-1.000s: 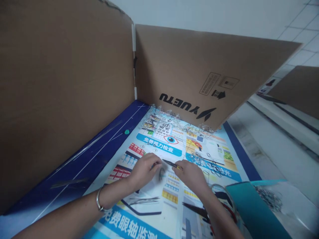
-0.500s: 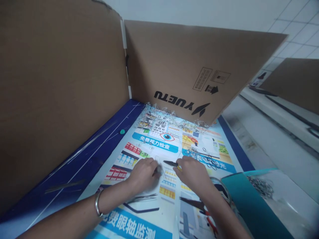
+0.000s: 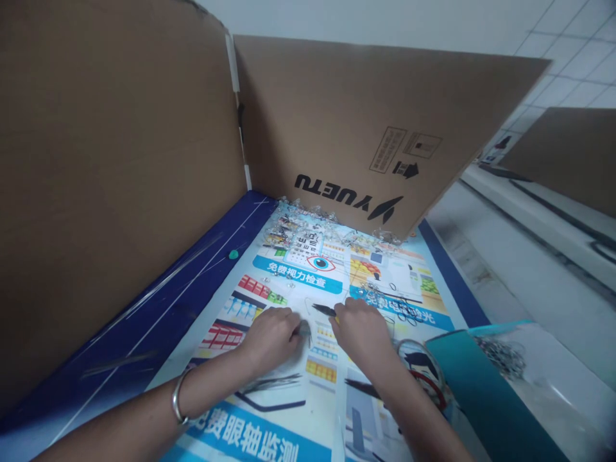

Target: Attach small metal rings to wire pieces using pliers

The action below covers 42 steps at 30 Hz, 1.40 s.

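Observation:
My left hand (image 3: 272, 343), with a silver bangle on its wrist, is closed, its fingers pinching a thin bent wire (image 3: 308, 309) that sticks up beside the fingertips. My right hand (image 3: 362, 333) is wrapped round black-nosed pliers (image 3: 323, 310) with a bit of yellow handle showing. The jaws point left toward the wire; whether they touch it I cannot tell. Under the left wrist lies a bundle of thin dark wires (image 3: 272, 384). A second tool with dark jaws (image 3: 362, 387) is mostly hidden by my right forearm.
Clear bead-like pieces (image 3: 327, 218) line the foot of the cardboard wall (image 3: 385, 102). Black wire loops (image 3: 408, 312) lie beyond my right hand. At right stands a teal-sided box (image 3: 486, 391) with metal pieces (image 3: 503, 357). Long wires (image 3: 158, 289) run along the left cardboard panel (image 3: 120, 160).
My right hand has shifted slightly left with the pliers, and its forearm now covers the red handles of the second tool. My left hand stays nearly in place. The view has moved a little.

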### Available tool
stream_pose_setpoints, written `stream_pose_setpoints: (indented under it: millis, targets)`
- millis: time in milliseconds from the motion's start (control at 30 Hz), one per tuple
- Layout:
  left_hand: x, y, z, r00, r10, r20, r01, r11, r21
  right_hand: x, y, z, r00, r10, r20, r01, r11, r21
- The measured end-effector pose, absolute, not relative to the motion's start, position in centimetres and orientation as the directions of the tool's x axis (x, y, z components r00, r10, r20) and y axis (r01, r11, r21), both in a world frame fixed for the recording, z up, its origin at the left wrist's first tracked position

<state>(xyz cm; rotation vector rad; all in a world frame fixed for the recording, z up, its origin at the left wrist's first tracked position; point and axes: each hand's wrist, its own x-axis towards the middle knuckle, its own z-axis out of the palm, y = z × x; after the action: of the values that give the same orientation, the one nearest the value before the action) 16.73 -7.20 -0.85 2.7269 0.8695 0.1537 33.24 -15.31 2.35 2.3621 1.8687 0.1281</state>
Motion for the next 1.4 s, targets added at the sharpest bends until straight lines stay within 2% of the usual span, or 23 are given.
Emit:
stream_pose_setpoints:
  millis: [133, 333, 733, 1233, 1400]
  targets:
    - [16.6, -7.2, -0.8, 0.823, 0.568, 0.021, 0.541, -0.794, 0.277, 33.8, -15.7, 2.8, 0.252, 0.968, 0.003, 0.952, -0.248, 0.181]
    - [16.7, -7.4, -0.6, 0.814, 0.58, -0.012, 0.563, -0.785, 0.259, 33.5, -16.3, 4.0, 0.233, 0.972, -0.037, 0.963, -0.226, 0.15]
    - [16.7, -7.2, -0.8, 0.789, 0.614, -0.041, 0.595, -0.744, 0.305, 33.4, -16.5, 4.4, 0.181, 0.977, -0.109, 0.979, -0.168, 0.119]
    - [17.0, -7.6, -1.5, 0.814, 0.58, 0.026, 0.565, -0.802, 0.194, 33.3, -16.3, 4.3, 0.163, 0.978, -0.129, 0.982, -0.149, 0.115]
    - [16.9, -7.5, -1.3, 0.808, 0.588, 0.026, 0.572, -0.795, 0.205, 33.5, -16.4, 4.3, 0.16, 0.977, -0.139, 0.983, -0.145, 0.109]
